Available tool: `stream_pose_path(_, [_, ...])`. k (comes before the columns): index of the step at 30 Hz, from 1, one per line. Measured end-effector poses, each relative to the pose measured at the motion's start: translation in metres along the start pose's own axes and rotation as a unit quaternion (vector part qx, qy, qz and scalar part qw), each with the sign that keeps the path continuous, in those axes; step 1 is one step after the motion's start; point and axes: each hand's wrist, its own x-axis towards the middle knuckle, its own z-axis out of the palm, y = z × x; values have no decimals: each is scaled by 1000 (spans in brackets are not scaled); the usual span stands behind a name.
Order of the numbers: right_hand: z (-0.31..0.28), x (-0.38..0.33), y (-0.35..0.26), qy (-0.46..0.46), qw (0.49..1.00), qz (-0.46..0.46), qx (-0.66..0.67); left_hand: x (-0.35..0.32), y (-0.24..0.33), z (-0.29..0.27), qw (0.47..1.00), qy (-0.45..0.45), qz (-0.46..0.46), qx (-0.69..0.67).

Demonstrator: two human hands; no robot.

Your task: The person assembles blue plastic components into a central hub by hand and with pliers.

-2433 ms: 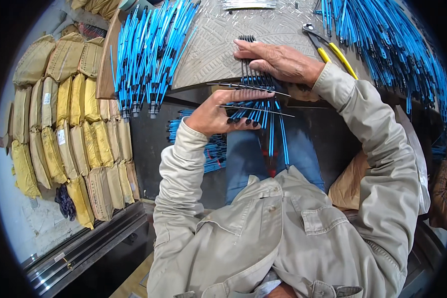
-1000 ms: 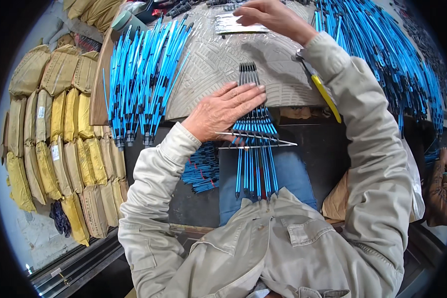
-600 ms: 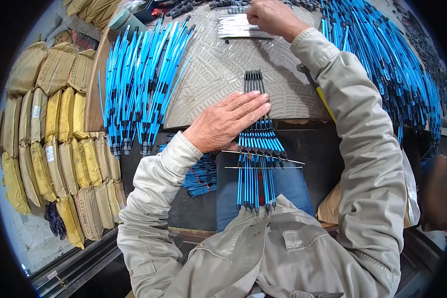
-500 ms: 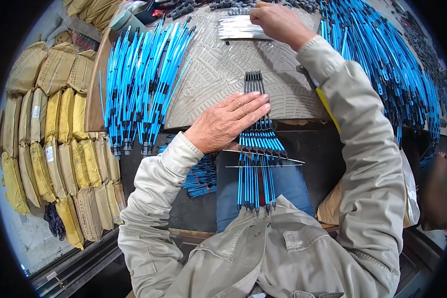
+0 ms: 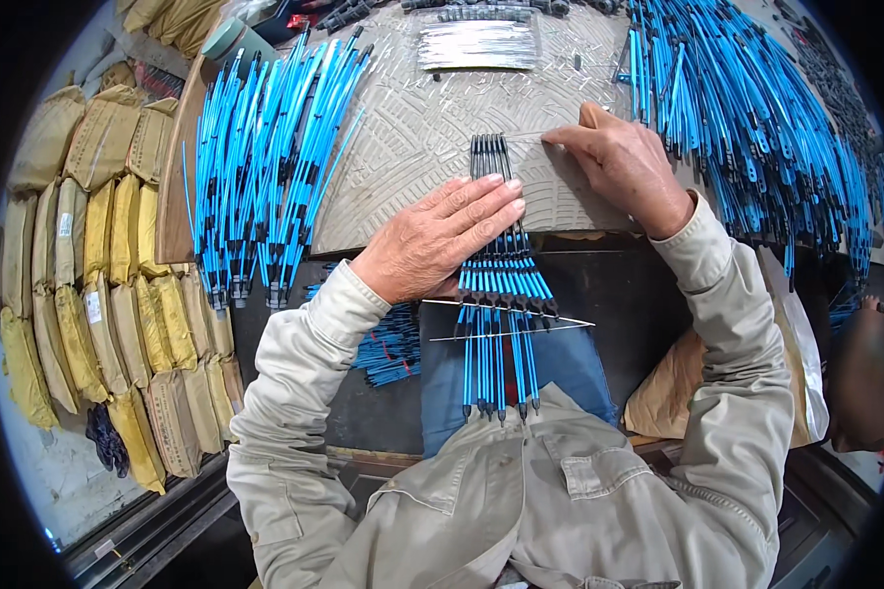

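My left hand [image 5: 444,239] lies across a row of thin blue rods with black fittings [image 5: 502,281], fingers stretched over the top and the thumb mostly hidden. The row's narrow black ends rest on the worktable; its blue part spreads over my lap. Two thin metal wires [image 5: 560,319] cross the row below the hand. To the right of the black ends, my right hand [image 5: 619,162] has thumb and forefinger pinched on a thin pale wire [image 5: 526,135], which reaches left towards those ends. A stack of similar silvery wires [image 5: 477,45] lies farther back.
Blue rods with black fittings are heaped at the left [image 5: 265,167] and right [image 5: 746,128] of the patterned worktable [image 5: 383,177]. A green-lidded container [image 5: 236,41] stands behind the left heap. Wrapped packages [image 5: 98,236] are stacked at far left. Brown paper [image 5: 668,388] lies by my right arm.
My right hand has come from the wire stack towards me and right, now with a thin wire in its fingers. My left hand stays on the rods.
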Motion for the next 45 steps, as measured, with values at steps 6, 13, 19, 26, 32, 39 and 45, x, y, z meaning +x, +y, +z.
stream_pose_path(6, [-1,-1,1,-1,1000,4,-12,2,2,3,1000,3,-12,-14])
stream_pose_path(13, [3,4,6,10,1000,-20,-7,3,2,2,1000,1,-18,-12])
stream_pose_path(19, [4,12,12,-16,999,-33,-6,2,2,4,1000,7,-14,-6])
stream_pose_path(26, [7,21,14,-22,999,-49,-4,2,0,1,1000,7,-10,-16])
stream_pose_path(32, [6,23,9,-35,998,-46,-13,1,0,5,999,21,-4,-27])
stream_pose_path(39, [13,32,3,-54,996,-59,30,-2,-1,9,1000,22,-9,-21])
stream_pose_path(45, [14,39,-2,-63,996,-61,35,-3,-3,9,1000,13,-5,-1])
